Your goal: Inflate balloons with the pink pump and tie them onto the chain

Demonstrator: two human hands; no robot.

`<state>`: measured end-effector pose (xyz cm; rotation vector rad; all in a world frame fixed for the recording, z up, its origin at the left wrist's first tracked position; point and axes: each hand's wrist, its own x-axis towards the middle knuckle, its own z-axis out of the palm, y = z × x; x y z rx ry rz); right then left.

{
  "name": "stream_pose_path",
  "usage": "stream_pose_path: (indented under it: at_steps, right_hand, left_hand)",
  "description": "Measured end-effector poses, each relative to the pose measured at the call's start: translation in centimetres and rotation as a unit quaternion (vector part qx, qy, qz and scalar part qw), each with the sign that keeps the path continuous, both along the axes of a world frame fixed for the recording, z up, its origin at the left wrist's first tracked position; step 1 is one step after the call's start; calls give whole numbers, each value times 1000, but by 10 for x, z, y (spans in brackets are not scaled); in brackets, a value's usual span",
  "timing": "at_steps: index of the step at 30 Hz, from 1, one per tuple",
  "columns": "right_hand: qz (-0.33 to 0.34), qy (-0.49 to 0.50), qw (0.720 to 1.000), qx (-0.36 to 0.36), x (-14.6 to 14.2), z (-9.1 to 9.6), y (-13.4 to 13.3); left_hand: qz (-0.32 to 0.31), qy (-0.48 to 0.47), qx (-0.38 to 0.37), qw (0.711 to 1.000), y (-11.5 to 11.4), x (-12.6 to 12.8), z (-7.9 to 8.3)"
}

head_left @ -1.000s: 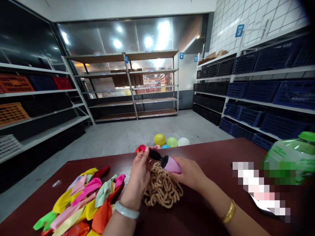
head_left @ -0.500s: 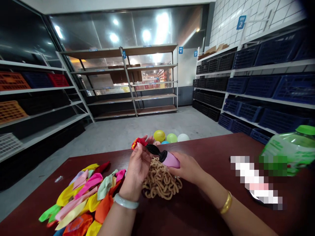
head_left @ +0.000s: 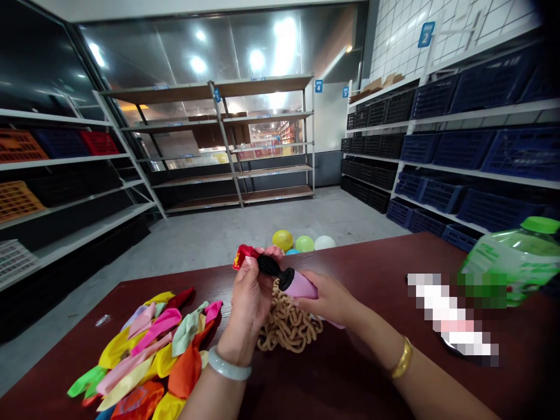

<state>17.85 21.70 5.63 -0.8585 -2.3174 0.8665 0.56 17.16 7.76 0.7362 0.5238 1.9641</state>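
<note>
My left hand [head_left: 250, 291] is closed on a small red uninflated balloon [head_left: 242, 256], holding its neck at the black nozzle of a pink hand pump [head_left: 294, 282]. The pump's pink body is gripped by my right hand [head_left: 329, 298]. Both hands hover just above a heap of tan rubber bands [head_left: 287, 326] on the dark red table [head_left: 376, 274]. To my left lies a pile of flat balloons [head_left: 149, 356] in yellow, pink, orange and green.
A green-capped plastic bottle [head_left: 516, 259] lies at the table's right. Inflated yellow, green and white balloons [head_left: 303, 240] sit on the floor beyond the table's far edge. Metal shelving with crates lines both sides and the back of the room.
The red balloon's neck has come onto the pump nozzle, with my left fingers now closed round it. Both hands have shifted slightly upward in view.
</note>
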Motion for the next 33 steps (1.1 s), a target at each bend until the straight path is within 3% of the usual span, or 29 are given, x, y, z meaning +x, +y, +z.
stream_pose_path:
  at_steps: [15,22,29,33]
  right_hand:
    - [1,33,999,-10,7,6,2]
    - [3,16,1000,-4,7,7,-1]
    - [7,9,1000,12,4,4,-1]
    - [12,-16,1000,21,-2,4,-6]
  left_hand:
    - [-74,91,-77,990,-14,-12,13]
    - [-5,93,-72,993,-6,-13,6]
    - [-40,46,-47,997,-9,0,13]
    - [18,0,-24,1000,-5,3,10]
